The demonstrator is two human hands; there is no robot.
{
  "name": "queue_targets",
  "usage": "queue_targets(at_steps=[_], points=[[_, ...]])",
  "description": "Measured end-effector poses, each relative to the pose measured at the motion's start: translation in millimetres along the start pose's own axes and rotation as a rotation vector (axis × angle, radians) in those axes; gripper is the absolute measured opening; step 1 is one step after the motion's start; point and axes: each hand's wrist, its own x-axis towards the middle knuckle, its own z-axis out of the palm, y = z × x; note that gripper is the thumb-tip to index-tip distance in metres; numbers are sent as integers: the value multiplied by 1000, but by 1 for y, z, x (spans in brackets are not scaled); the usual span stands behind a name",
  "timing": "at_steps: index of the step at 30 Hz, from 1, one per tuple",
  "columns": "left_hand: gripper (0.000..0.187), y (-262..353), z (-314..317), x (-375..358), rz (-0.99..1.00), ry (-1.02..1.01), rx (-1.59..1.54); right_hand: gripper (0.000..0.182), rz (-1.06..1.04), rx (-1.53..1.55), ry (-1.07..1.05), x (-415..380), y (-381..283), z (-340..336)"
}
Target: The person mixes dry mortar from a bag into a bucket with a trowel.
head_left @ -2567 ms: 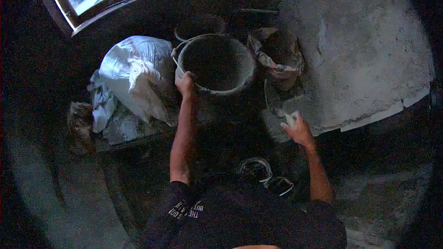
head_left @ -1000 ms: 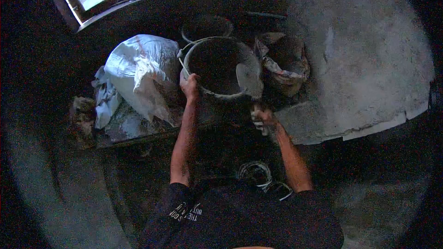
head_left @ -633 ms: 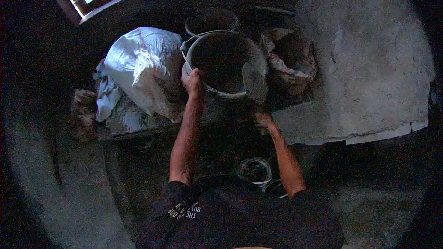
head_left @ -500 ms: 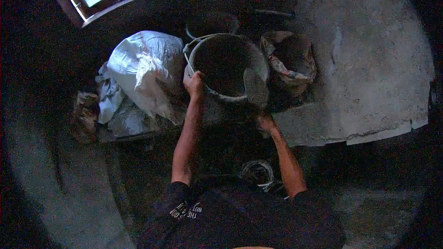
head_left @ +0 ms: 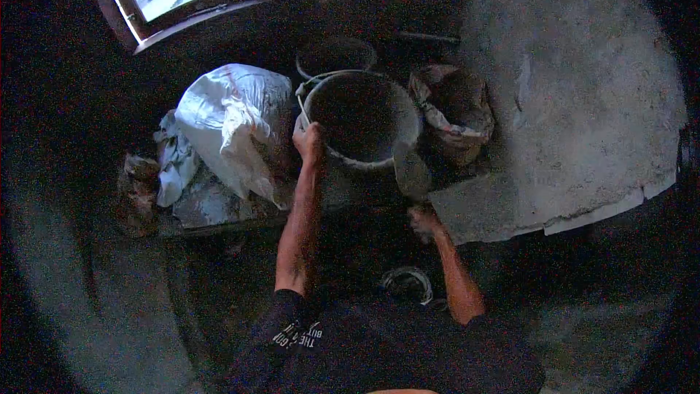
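A large grey bucket [head_left: 363, 165] stands at the centre, its dark inside hard to make out. My left hand [head_left: 308, 142] is closed on the bucket's left rim, beside the light-coloured handle. At the lower right of the rim is the rounded grey blade of a trowel [head_left: 412, 171]. My right hand [head_left: 423, 223] is closed below that blade, around a grip that is mostly hidden in the dark. The blade tip lies close to the rim; whether it touches cannot be made out.
A bulky white sack [head_left: 237, 102] leans left of the bucket, and an open, crumpled sack [head_left: 470, 131] stands right of it. Behind is another round container [head_left: 335, 55]. A grey slab [head_left: 583, 117] fills the right side. A pale coil [head_left: 408, 277] lies near my body.
The trowel blade has moved down and slightly right, from over the bucket's opening to the rim's outer edge. My right hand has lowered with it. My left hand still holds the rim.
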Motion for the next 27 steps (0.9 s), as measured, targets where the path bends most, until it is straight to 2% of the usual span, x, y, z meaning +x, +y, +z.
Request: queue_targets(at_steps=[2,3,6,9,11,13,15,17,18,20,21,23,27], points=[[34,-7,5,10,168,46,-47,33,54,-16,9,2,-3,-6],[34,-6,4,10,165,48,-49,33,56,-19,9,-4,-14,-2],[33,-4,5,10,91,12,-89,37,1,-264,217,-45,-39,-10],[32,-8,4,14,178,37,-100,41,-60,-512,420,-87,-67,-32],[34,-1,4,8,127,14,-42,45,-91,-678,562,-101,-100,-26],[35,25,4,-5,130,-2,-65,49,-127,-834,549,-130,-173,-20],[36,26,3,-10,126,-14,-90,53,-392,-837,532,-122,-172,-46],[39,16,3,-7,237,-67,-190,53,-586,-1213,608,-125,-213,-46],[39,14,4,-4,236,-71,-194,53,-583,-1216,613,-119,-225,-54],[39,10,6,-5,279,-27,-166,45,-551,-1158,433,-112,-246,-76],[39,10,6,-6,276,-29,-172,45,-546,-1164,436,-111,-264,-75],[40,7,3,-7,383,-54,-155,32,-323,-1143,113,-114,-300,-65],[40,15,4,-18,315,-132,-257,24,-293,-1314,6,-109,-320,-56]])
